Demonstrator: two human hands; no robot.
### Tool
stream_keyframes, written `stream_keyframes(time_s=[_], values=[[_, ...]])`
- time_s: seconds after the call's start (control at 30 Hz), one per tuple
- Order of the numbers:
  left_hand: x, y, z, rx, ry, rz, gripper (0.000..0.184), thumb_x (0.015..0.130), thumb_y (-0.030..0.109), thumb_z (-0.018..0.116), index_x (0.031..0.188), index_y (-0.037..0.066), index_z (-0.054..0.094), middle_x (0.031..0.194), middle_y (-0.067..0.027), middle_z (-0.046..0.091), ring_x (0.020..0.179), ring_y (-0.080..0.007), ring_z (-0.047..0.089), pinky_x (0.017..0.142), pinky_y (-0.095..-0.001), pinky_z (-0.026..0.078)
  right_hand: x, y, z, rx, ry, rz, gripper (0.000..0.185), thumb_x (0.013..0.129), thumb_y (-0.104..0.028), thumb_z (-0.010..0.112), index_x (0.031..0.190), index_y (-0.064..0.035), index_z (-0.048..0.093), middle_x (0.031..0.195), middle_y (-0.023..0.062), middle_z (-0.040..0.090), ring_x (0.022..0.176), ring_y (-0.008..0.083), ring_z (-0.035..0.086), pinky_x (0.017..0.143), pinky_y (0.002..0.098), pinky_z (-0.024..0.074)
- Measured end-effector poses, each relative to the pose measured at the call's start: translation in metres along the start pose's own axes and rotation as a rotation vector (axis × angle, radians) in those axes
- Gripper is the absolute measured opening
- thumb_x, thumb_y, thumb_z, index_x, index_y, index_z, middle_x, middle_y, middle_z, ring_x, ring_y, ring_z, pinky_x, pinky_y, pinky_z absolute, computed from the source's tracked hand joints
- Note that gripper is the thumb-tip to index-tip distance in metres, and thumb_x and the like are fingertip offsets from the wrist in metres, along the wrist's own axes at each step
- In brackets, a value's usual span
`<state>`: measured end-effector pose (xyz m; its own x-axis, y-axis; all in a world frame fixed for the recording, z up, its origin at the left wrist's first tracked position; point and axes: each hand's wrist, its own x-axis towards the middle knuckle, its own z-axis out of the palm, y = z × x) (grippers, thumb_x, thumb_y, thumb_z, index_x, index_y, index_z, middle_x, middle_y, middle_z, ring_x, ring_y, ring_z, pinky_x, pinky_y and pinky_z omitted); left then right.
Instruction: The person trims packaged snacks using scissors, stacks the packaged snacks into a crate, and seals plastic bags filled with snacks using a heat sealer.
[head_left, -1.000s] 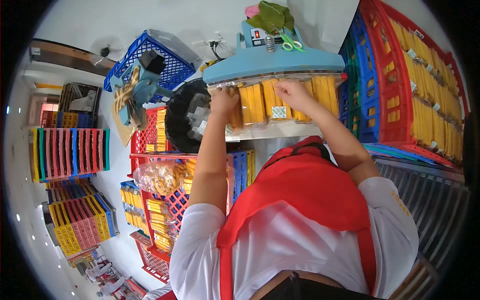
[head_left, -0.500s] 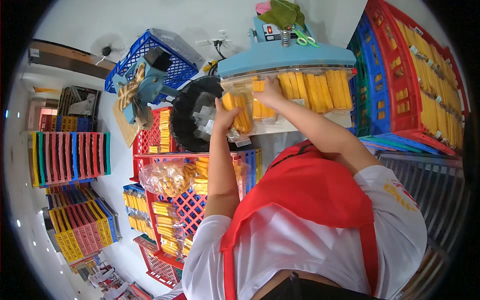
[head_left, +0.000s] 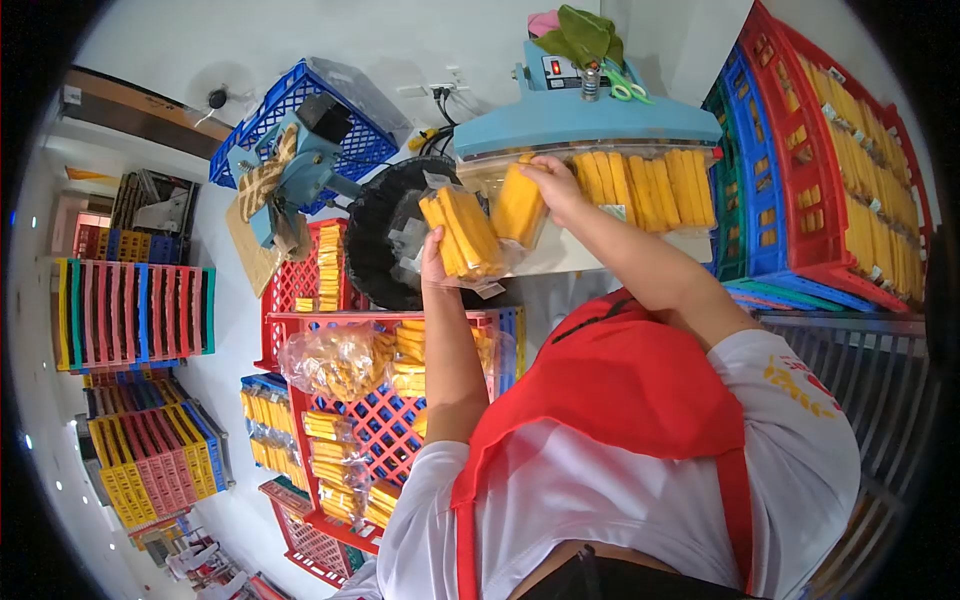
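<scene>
Nearest to the person is the red apron [head_left: 620, 390], and both arms reach out past it. The left hand [head_left: 433, 262], at about 11 o'clock, is closed around a wide pack [head_left: 460, 232] of yellow sticks in clear plastic, held tilted; its thumb presses on the side. The right hand [head_left: 556, 190], at nearly 12 o'clock, has its fingers pinching the upper end of a narrower pack [head_left: 518, 208], which leans just beside the first one. So the step in hand, as I judge it, is the handling of two packs at once. To move them well would call for an even, gentle grip, because the plastic is loose and the sticks could slide inside.

At 9 o'clock I see a red crate [head_left: 372, 412] with more packs, and at 10 o'clock a bin with black lining [head_left: 365, 230], close to the left hand.

A little farther, from 12 to 1 o'clock, other packs [head_left: 640, 190] lie side by side on the white table [head_left: 585, 254], along the front of a long blue machine [head_left: 590, 125]. Green-handled scissors [head_left: 628, 90] rest on it. At 2 o'clock there stand full crates [head_left: 775, 130], and far at 10 o'clock, a blue crate [head_left: 285, 95].
</scene>
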<state>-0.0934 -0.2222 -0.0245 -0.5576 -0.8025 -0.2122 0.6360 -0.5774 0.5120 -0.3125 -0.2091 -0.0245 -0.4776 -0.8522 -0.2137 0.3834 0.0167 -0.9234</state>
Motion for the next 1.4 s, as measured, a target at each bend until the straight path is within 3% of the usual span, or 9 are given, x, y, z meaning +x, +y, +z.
stream_keyframes(time_s=[0.13,0.2,0.47,0.57,0.63,0.73,0.93,1.13,1.4], values=[[-0.008,0.006,0.003,-0.068,-0.014,-0.08,0.052,0.072,0.033,0.052,0.114,0.004,0.044,0.109,-0.0138,0.052,0.097,-0.0293,0.051,0.084,-0.0435,0.041,-0.017,-0.009,0.032,-0.242,-0.085,-0.084,0.033,0.065,-0.019,0.064,0.091,-0.0033,0.053,0.087,0.013,0.055,0.081,0.0212,0.053,0.07,0.0318,0.0429],[-0.021,0.001,0.008,-0.123,-0.031,-0.055,0.053,0.073,0.037,0.048,0.114,0.005,0.044,0.109,-0.0135,0.052,0.098,-0.0291,0.051,0.084,-0.0429,0.041,-0.025,-0.014,0.048,-0.793,-0.063,-0.513,0.033,0.061,-0.018,0.064,0.089,-0.0032,0.054,0.088,0.0159,0.054,0.086,0.0246,0.052,0.074,0.0343,0.0413],[-0.04,-0.016,0.011,-0.047,-0.001,-0.051,0.054,0.071,0.032,0.052,0.118,0.006,0.04,0.111,-0.0143,0.049,0.1,-0.0305,0.05,0.084,-0.0442,0.041,-0.008,-0.008,-0.01,-0.359,-0.305,0.071,0.033,0.066,-0.014,0.059,0.097,-0.0045,0.053,0.094,0.0078,0.05,0.084,0.0168,0.049,0.07,0.0277,0.0413],[-0.02,-0.017,0.02,0.408,0.064,0.044,0.056,0.075,0.016,0.05,0.124,0.003,0.026,0.114,-0.0124,0.044,0.099,-0.0269,0.048,0.081,-0.0377,0.043,-0.004,0.007,-0.03,-0.439,-0.193,0.031,0.047,0.065,-0.02,0.061,0.107,-0.0014,0.049,0.102,0.0197,0.051,0.094,0.0302,0.049,0.081,0.0362,0.0385],[-0.01,-0.021,0.03,0.475,0.056,0.04,0.069,0.073,0.009,0.053,0.129,0.002,0.013,0.115,-0.0117,0.041,0.1,-0.0238,0.047,0.08,-0.0345,0.043,-0.017,-0.014,-0.034,-0.956,-0.128,-0.55,0.046,0.071,-0.016,0.058,0.113,-0.0013,0.045,0.11,0.0175,0.047,0.096,0.0266,0.048,0.076,0.0325,0.0417],[0.001,-0.035,0.038,0.898,0.3,0.133,0.093,0.064,0.015,0.066,0.131,0.0,0.004,0.113,-0.018,0.043,0.097,-0.0235,0.048,0.08,-0.0291,0.04,-0.031,-0.068,-0.056,-1.26,-0.045,-0.733,0.047,0.076,-0.019,0.054,0.116,0.0008,0.041,0.118,0.0217,0.04,0.107,0.0335,0.041,0.087,0.0354,0.0362],[0.021,-0.045,0.053,1.397,0.373,0.191,0.1,0.056,0.028,0.068,0.13,-0.003,0.008,0.111,-0.0236,0.046,0.102,-0.0295,0.047,0.085,-0.0317,0.038,-0.029,-0.044,-0.087,-1.59,-0.043,-0.49,0.055,0.082,-0.031,0.041,0.123,0.0037,0.029,0.131,0.0219,0.022,0.123,0.0334,0.019,0.1,0.04,0.0174],[0.031,-0.047,0.054,1.59,0.414,0.166,0.099,0.055,0.032,0.068,0.13,-0.001,0.012,0.117,-0.0263,0.04,0.107,-0.0338,0.043,0.087,-0.0344,0.036,-0.026,-0.078,-0.083,-1.534,-0.207,-0.181,0.059,0.083,-0.032,0.041,0.124,0.0059,0.025,0.132,0.0217,0.022,0.123,0.0316,0.021,0.101,0.0403,0.0168],[0.033,-0.048,0.042,1.648,0.433,0.122,0.098,0.058,0.04,0.065,0.131,0.003,0.011,0.117,-0.0262,0.04,0.106,-0.0353,0.043,0.086,-0.0368,0.036,-0.028,-0.058,-0.134,-1.634,0.089,-0.396,0.053,0.081,-0.029,0.045,0.119,0.0054,0.035,0.127,0.0215,0.031,0.12,0.0328,0.026,0.097,0.0408,0.0226]])
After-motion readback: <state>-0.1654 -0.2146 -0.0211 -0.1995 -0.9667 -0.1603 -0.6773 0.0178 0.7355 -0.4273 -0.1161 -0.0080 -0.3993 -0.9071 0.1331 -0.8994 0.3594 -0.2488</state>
